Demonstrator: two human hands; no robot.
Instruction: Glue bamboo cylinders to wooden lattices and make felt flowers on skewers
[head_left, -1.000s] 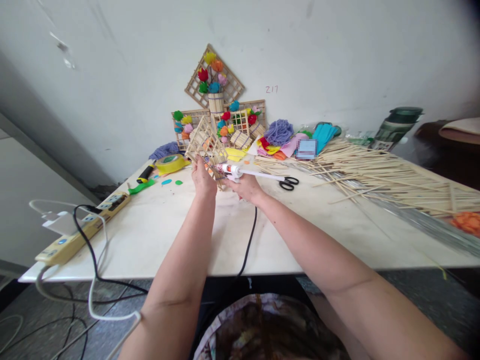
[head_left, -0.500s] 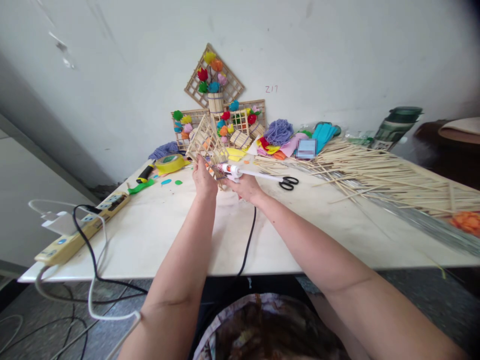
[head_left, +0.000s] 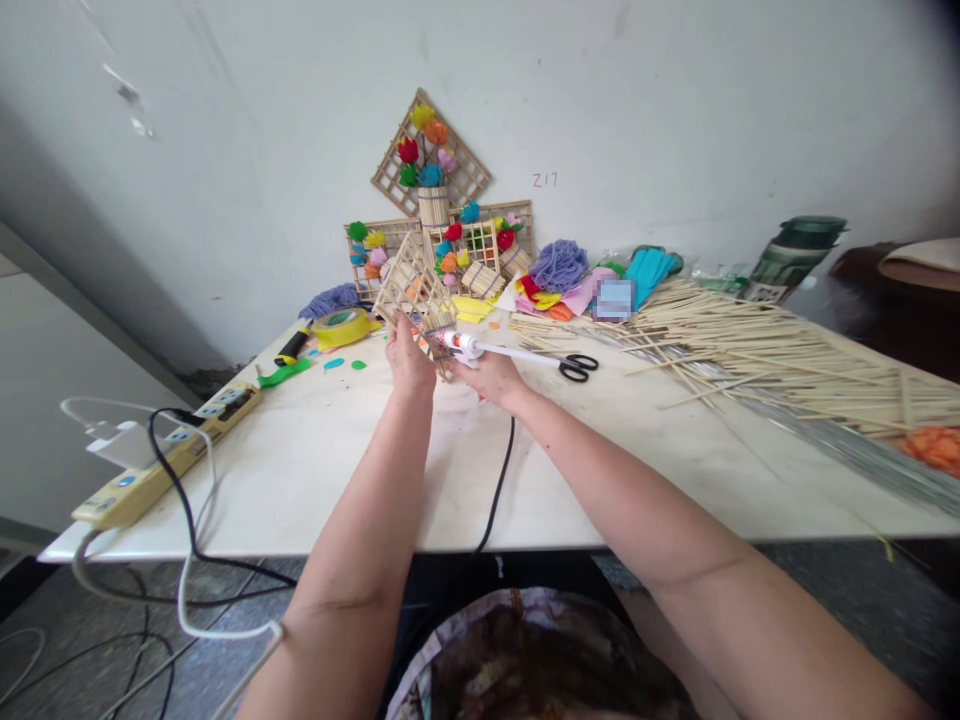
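Note:
My left hand (head_left: 409,357) is closed on the lower edge of a wooden stick lattice (head_left: 396,283), which is tilted above the table. A small bundle of sticks (head_left: 439,316) is against the lattice's front. My right hand (head_left: 493,378) grips a white hot glue gun (head_left: 461,345), with a long white glue stick (head_left: 517,352) sticking out of its back end. The gun's front end is at the lower part of the lattice and bundle; its tip is hidden. A black cord (head_left: 501,480) runs from below my right hand over the table's front edge.
Lattice panels with colourful flowers (head_left: 465,168) lean on the wall. Black-handled scissors (head_left: 577,368) lie right of my hand, near many loose sticks (head_left: 750,340). Yellow tape (head_left: 341,328), a cutter (head_left: 291,347) and a power strip (head_left: 169,460) are on the left; a bottle (head_left: 799,255) stands right.
Both hands keep their holds on the lattice and the glue gun, almost in place. The whole view has shifted very slightly.

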